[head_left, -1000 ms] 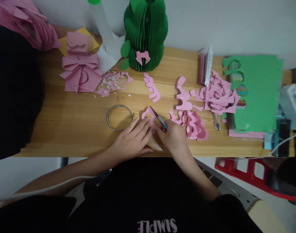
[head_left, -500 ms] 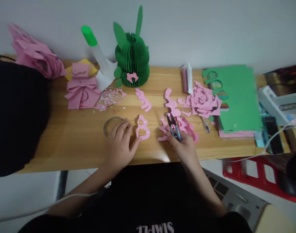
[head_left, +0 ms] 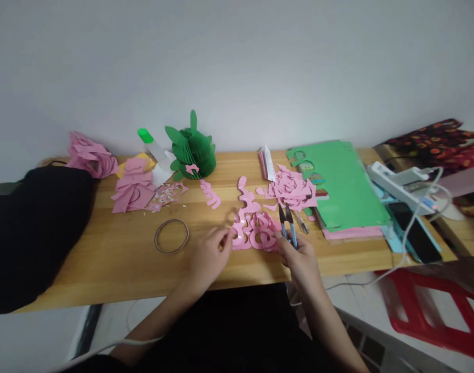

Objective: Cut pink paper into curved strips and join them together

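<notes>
Thread snips (head_left: 287, 224) with dark blades and blue handles are held in my right hand (head_left: 301, 261), blades pointing away from me and slightly apart. My left hand (head_left: 210, 258) pinches the left edge of a curvy pink paper cutout (head_left: 239, 239). This piece lies against a cluster of similar pink cutouts (head_left: 263, 232), whose right end my right thumb and fingers touch. Just beyond them is another wavy pink cutout (head_left: 247, 197). A separate pink strip (head_left: 210, 194) lies further left. A metal ring (head_left: 155, 241) rests on the table left of my left hand.
At the back stands a green honeycomb paper figure (head_left: 194, 153), beside a green-capped glue bottle (head_left: 153, 147). Pink scraps (head_left: 293, 187) and green sheets (head_left: 338, 186) lie right. A power strip (head_left: 400, 184) and phone (head_left: 412, 233) sit far right; black cloth (head_left: 38, 233) covers the left.
My left hand has moved right, bringing its pink cutout against the others. The snips now sit right of the cluster instead of over it. The camera view has tilted up.
</notes>
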The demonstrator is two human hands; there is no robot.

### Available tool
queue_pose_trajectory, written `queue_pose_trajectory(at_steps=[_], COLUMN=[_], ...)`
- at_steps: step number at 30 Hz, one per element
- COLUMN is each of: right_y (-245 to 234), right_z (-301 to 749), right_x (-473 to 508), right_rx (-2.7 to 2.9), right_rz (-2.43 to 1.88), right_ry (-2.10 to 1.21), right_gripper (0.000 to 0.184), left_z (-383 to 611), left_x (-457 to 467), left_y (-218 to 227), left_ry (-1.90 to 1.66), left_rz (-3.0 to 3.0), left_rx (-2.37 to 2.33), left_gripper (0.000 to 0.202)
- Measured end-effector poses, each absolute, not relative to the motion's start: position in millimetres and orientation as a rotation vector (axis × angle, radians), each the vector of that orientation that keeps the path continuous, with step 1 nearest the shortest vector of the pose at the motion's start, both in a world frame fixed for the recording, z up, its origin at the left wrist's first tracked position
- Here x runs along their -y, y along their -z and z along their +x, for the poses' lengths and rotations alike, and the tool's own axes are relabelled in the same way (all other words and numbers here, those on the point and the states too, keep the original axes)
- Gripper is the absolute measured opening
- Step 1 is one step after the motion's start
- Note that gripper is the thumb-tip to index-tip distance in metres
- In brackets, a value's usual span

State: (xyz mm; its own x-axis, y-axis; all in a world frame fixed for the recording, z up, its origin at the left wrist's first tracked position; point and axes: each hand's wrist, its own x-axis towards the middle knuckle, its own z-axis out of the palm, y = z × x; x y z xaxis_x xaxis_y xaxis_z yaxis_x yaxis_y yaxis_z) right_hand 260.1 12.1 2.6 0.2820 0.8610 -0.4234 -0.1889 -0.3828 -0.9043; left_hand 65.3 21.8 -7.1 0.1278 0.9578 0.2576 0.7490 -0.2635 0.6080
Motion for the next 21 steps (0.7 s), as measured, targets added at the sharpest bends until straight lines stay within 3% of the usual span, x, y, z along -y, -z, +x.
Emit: queue_pose_trajectory(at_steps=[7,21], right_y=[7,4], right_z=[271,267], right_x=[-13,-16], right_rx=[0.553,0.758], right_rz=[-1.526,-1.532], right_ry=[-1.308,-1.237], right_gripper=[0.052,0.049], left_z=[52,3], left_x=[-60,-108], left_y=[1,37], left_ry=[-0.559,-0.587], left_rz=[2.441,2.422], left_rx=[-1.613,-1.748], left_gripper=[0.016,0.016])
